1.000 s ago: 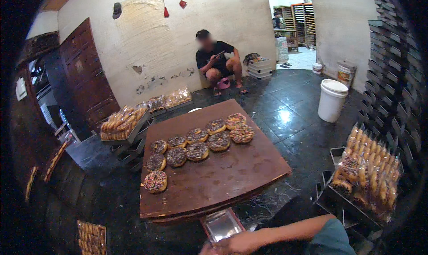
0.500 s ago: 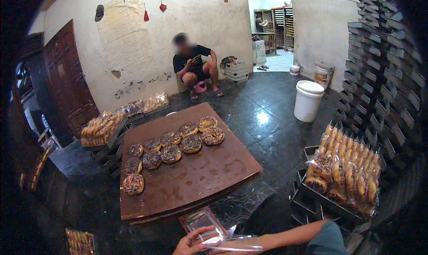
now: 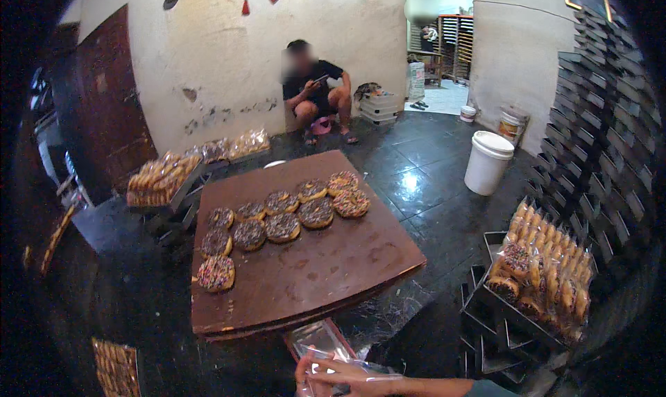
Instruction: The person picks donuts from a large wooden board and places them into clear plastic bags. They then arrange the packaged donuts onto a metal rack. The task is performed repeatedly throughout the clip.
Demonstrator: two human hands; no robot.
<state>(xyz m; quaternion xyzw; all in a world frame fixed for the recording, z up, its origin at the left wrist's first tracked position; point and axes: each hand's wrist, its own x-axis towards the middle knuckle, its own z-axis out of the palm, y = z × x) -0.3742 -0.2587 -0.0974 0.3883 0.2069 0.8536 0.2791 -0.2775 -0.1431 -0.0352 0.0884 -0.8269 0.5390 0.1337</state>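
Observation:
At the bottom edge, below the brown board (image 3: 305,289), my hands are together at a clear plastic bag (image 3: 378,371). My right hand (image 3: 350,376) reaches in from the right with its fingers closed on the bag. The fingers of my left hand (image 3: 303,375) pinch the same bag from the left side, partly covered by the film and cut off by the picture's edge. Just beyond them lies a red-edged tray (image 3: 340,338) with clear film in it. Several doughnuts with chocolate topping (image 3: 282,227) stand in rows on the board, and a few carry coloured sprinkles (image 3: 216,273).
At right, a dark tray (image 3: 517,321) holds bagged doughnuts (image 3: 548,258), beside tall stacks of dark trays (image 3: 590,133). More bagged goods (image 3: 163,178) sit at left. A white bucket (image 3: 489,162) stands on the tiled floor. A person (image 3: 316,95) squats by the wall, holding a phone.
My right hand has moved left and come over to my left hand, with the bag between them. The whole view has shifted slightly; the doughnuts stay in place on the board.

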